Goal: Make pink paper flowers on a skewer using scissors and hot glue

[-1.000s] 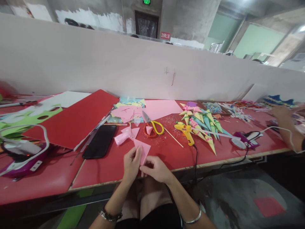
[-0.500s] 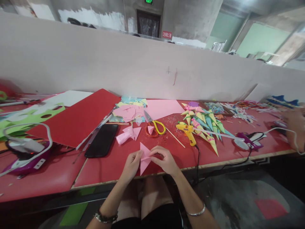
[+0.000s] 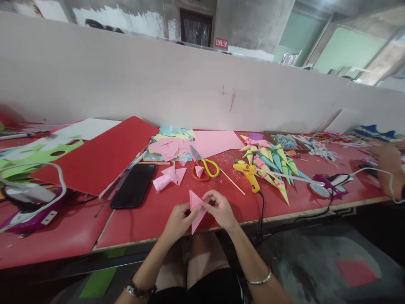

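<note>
A folded piece of pink paper (image 3: pixel 196 217) is held between both hands above the front edge of the red table. My left hand (image 3: pixel 179 220) pinches it from the left, the thumb lying across its face. From the right, my right hand (image 3: pixel 220 210) grips its corner between thumb and fingers. Just beyond the hands lie scissors (image 3: pixel 210 168) with one yellow and one red handle loop, a small pink folded paper piece resting on the red loop. Left of the scissors are a pink paper shape (image 3: pixel 179 175) and a pink roll (image 3: pixel 163 181).
A yellow glue gun (image 3: pixel 249 175) with a cord lies right of my hands, against a pile of colored paper cones (image 3: pixel 278 166). A thin stick (image 3: pixel 232 181) lies nearby. Left are a black phone (image 3: pixel 134 185) and red board (image 3: pixel 95 156). Another person's arm (image 3: pixel 390 169) shows far right.
The pink paper has turned and now looks narrower, folded closer together. My left thumb has moved across its face, and my right fingers have shifted slightly at its corner.
</note>
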Action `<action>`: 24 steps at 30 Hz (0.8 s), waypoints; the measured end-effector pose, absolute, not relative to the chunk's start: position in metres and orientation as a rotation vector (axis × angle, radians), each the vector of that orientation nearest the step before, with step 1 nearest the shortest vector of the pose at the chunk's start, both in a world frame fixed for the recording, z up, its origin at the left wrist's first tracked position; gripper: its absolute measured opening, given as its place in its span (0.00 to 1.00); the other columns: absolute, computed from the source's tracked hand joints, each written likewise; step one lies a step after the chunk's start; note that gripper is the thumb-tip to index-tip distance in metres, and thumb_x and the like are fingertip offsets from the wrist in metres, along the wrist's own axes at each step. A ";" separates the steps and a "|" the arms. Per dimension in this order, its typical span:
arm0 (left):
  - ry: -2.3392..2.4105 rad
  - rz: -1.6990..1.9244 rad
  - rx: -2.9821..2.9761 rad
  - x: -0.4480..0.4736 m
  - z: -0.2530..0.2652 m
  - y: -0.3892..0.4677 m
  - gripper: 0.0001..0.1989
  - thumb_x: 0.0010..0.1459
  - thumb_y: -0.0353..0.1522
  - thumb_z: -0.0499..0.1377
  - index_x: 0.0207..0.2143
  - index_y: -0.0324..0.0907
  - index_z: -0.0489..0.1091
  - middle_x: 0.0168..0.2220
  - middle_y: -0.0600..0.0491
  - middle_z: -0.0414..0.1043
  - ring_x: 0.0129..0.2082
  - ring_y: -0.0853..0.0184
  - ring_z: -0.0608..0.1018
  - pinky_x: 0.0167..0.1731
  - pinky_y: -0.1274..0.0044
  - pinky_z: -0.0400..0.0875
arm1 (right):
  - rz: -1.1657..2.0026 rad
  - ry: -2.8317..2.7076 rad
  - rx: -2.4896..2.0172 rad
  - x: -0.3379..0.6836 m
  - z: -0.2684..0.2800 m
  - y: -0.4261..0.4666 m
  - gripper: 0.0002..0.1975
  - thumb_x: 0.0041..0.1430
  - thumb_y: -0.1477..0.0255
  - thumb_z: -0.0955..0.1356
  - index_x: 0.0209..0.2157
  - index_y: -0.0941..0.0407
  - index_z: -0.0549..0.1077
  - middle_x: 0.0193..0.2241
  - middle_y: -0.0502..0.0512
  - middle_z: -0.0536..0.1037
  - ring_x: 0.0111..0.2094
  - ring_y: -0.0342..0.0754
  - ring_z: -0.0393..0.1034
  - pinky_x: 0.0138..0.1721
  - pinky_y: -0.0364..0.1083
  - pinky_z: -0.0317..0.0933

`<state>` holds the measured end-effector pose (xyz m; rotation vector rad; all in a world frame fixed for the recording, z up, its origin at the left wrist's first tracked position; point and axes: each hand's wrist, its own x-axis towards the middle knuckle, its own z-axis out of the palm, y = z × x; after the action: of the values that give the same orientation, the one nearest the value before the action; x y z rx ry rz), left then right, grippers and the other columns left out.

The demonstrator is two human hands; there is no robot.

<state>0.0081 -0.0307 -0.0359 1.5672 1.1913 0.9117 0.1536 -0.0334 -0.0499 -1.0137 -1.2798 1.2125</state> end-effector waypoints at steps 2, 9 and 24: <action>1.181 0.891 1.577 0.008 -0.036 -0.030 0.19 0.45 0.42 0.55 0.13 0.38 0.60 0.14 0.59 0.53 0.17 0.74 0.56 0.16 0.82 0.50 | 1.210 -1.281 -1.014 0.154 -0.049 -0.034 0.11 0.47 0.67 0.68 0.32 0.57 0.66 0.19 0.44 0.65 0.20 0.38 0.58 0.23 0.39 0.53; 1.086 0.837 1.576 0.003 -0.035 -0.030 0.19 0.49 0.43 0.53 0.16 0.37 0.65 0.15 0.58 0.58 0.18 0.72 0.61 0.18 0.81 0.57 | 1.296 -1.405 -1.052 0.154 -0.047 -0.035 0.13 0.50 0.61 0.66 0.24 0.57 0.67 0.16 0.45 0.66 0.18 0.38 0.60 0.21 0.39 0.55; 1.221 0.953 1.439 0.002 -0.036 -0.027 0.22 0.48 0.48 0.50 0.14 0.40 0.62 0.13 0.58 0.58 0.16 0.72 0.60 0.16 0.80 0.56 | 1.007 -1.554 -0.910 0.158 -0.045 -0.039 0.12 0.54 0.74 0.62 0.39 0.54 0.71 0.36 0.54 0.74 0.38 0.45 0.68 0.42 0.44 0.60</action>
<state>0.0018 -0.0273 -0.0361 1.4394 1.2208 0.9535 0.1576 -0.0391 -0.0447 -0.9101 -1.5543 1.0072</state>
